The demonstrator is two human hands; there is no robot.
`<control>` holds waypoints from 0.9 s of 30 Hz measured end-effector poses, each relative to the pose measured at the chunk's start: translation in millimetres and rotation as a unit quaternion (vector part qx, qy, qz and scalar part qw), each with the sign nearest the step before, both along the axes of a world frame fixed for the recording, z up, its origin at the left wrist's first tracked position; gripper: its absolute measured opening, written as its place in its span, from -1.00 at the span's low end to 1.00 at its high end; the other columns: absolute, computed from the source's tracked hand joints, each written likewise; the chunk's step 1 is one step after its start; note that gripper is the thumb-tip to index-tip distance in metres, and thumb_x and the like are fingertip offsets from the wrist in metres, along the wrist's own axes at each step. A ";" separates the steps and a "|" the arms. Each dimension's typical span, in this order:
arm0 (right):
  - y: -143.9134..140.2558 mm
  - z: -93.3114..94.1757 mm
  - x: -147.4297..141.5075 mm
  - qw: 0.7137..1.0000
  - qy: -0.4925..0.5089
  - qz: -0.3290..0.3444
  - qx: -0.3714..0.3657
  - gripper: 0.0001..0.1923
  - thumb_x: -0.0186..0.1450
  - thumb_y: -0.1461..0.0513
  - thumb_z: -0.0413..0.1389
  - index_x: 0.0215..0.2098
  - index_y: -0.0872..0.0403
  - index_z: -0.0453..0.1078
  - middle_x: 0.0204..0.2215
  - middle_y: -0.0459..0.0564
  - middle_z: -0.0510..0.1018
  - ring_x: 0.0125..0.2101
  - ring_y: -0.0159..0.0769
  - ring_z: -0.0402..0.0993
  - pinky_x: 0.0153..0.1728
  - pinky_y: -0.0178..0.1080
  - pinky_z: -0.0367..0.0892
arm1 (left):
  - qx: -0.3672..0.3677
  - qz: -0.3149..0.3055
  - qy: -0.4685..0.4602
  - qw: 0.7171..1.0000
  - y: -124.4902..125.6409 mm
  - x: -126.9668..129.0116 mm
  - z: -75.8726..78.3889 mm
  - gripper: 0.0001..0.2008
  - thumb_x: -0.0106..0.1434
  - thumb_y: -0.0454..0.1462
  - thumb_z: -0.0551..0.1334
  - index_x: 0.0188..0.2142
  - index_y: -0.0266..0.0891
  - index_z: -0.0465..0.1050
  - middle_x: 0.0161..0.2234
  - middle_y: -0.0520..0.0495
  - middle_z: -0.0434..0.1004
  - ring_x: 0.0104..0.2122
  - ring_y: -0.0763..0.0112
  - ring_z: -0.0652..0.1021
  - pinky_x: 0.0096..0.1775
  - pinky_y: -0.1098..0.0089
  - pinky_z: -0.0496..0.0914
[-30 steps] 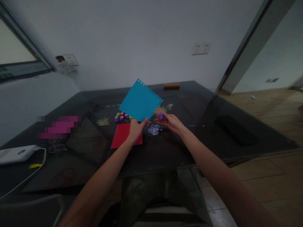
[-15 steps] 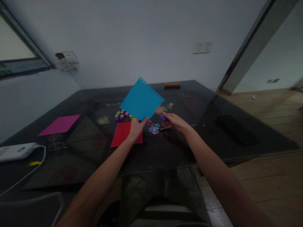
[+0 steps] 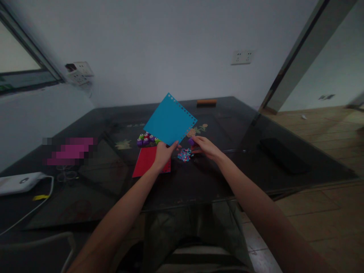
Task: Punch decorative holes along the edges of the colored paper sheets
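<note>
Head view: the blue sheet [image 3: 170, 120] is pinched by its lower corner in the left hand [image 3: 162, 154], above the fingers; a purple punch [image 3: 191, 141] is gripped in the right hand [image 3: 205, 147]. Held so thinly, the sheet could twist or slip onto the confetti [image 3: 184, 154] below.

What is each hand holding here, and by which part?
The left hand pinches the blue paper sheet by its lowest corner. The right hand holds a small purple punch at its fingertips.
</note>
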State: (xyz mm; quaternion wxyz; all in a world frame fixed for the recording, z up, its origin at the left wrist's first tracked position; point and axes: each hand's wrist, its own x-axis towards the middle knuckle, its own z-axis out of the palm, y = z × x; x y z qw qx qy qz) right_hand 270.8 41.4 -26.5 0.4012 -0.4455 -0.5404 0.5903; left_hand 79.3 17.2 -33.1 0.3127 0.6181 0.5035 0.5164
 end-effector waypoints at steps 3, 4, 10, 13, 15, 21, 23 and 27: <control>-0.1 1.7 1.7 1.000 0.009 -0.001 0.008 -0.72 0.25 0.02 0.07 -0.36 0.08 0.34 -0.49 -0.06 0.40 -0.45 -0.39 0.37 -0.41 -0.25 0.47 | -0.002 0.000 -0.004 1.000 0.1 0.0 0.2 -0.71 0.11 -0.11 0.22 -0.46 -0.33 0.53 -0.50 -0.14 0.59 -0.50 0.33 0.55 -0.38 0.39 0.40; -0.5 2.5 2.6 1.000 0.008 -0.002 0.007 -0.72 0.25 0.02 0.07 -0.36 0.08 0.34 -0.49 -0.06 0.39 -0.46 -0.39 0.36 -0.42 -0.24 0.47 | -0.001 0.000 -0.002 1.000 0.4 -0.2 0.1 -0.71 0.12 -0.11 0.22 -0.46 -0.33 0.53 -0.50 -0.14 0.59 -0.50 0.33 0.55 -0.38 0.39 0.40; -3.2 2.8 3.5 1.000 -0.022 0.006 -0.005 -0.70 0.24 0.01 0.08 -0.35 0.08 0.34 -0.42 -0.02 0.41 -0.43 -0.36 0.37 -0.44 -0.23 0.48 | 0.010 0.007 0.026 1.000 -0.1 -0.9 0.7 -0.70 0.14 -0.12 0.20 -0.49 -0.31 0.53 -0.51 -0.12 0.59 -0.48 0.32 0.56 -0.35 0.39 0.39; -2.3 0.0 0.7 1.000 -0.014 0.006 0.005 -0.70 0.23 0.00 0.08 -0.34 0.08 0.33 -0.41 -0.03 0.40 -0.41 -0.37 0.36 -0.42 -0.24 0.47 | 0.006 0.008 0.016 1.000 -2.2 0.5 3.2 -0.71 0.13 -0.12 0.21 -0.49 -0.32 0.52 -0.51 -0.13 0.59 -0.48 0.31 0.56 -0.35 0.39 0.39; -1.4 -1.5 -1.2 1.000 -0.005 0.007 0.011 -0.70 0.23 0.00 0.08 -0.33 0.09 0.34 -0.41 -0.03 0.39 -0.41 -0.37 0.35 -0.40 -0.24 0.47 | 0.005 0.008 0.013 1.000 -3.2 1.4 4.8 -0.72 0.12 -0.13 0.22 -0.48 -0.32 0.52 -0.50 -0.13 0.60 -0.48 0.31 0.56 -0.36 0.38 0.40; -1.9 -0.3 -3.0 0.999 0.030 0.003 0.016 -0.73 0.25 0.03 0.06 -0.32 0.08 0.34 -0.42 -0.05 0.37 -0.42 -0.39 0.33 -0.37 -0.20 0.47 | -0.001 0.007 0.001 1.000 -2.3 1.8 4.2 -0.71 0.10 -0.11 0.23 -0.48 -0.33 0.52 -0.49 -0.16 0.60 -0.49 0.31 0.55 -0.37 0.38 0.40; -2.4 1.2 -1.9 0.999 0.033 0.001 0.016 -0.73 0.25 0.03 0.07 -0.33 0.08 0.34 -0.44 -0.07 0.37 -0.43 -0.39 0.34 -0.36 -0.20 0.47 | -0.001 0.005 -0.002 1.000 -1.1 1.0 2.4 -0.70 0.11 -0.10 0.22 -0.48 -0.33 0.52 -0.49 -0.16 0.60 -0.49 0.31 0.56 -0.36 0.38 0.40; -2.5 1.9 -0.5 1.000 0.023 0.006 0.011 -0.72 0.24 0.02 0.08 -0.35 0.08 0.34 -0.46 -0.07 0.37 -0.43 -0.38 0.34 -0.38 -0.21 0.47 | 0.002 -0.001 0.008 1.000 0.8 -0.7 -0.2 -0.71 0.12 -0.11 0.21 -0.48 -0.32 0.53 -0.50 -0.13 0.59 -0.48 0.31 0.56 -0.35 0.38 0.40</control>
